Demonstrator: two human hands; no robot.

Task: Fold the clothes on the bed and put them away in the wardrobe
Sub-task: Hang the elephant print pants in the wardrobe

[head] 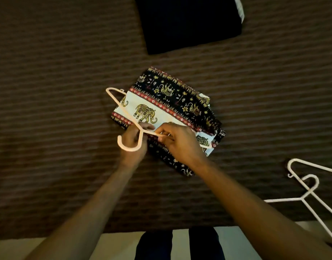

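A folded garment with an elephant print (167, 102), black, white and red, lies in the middle of the brown striped bed (58, 94). A pale plastic hanger (114, 99) lies across its left part. My left hand (132, 139) grips the hanger at its neck, just above the hook. My right hand (178, 142) pinches the hanger's arm over the garment's near edge. A folded dark garment (187, 21) lies farther back on the bed.
Two white hangers (307, 192) lie on the bed at the right, near its front edge. The bed's front edge runs along the bottom, with a pale floor (112, 246) and my dark-trousered legs (180, 244) below it.
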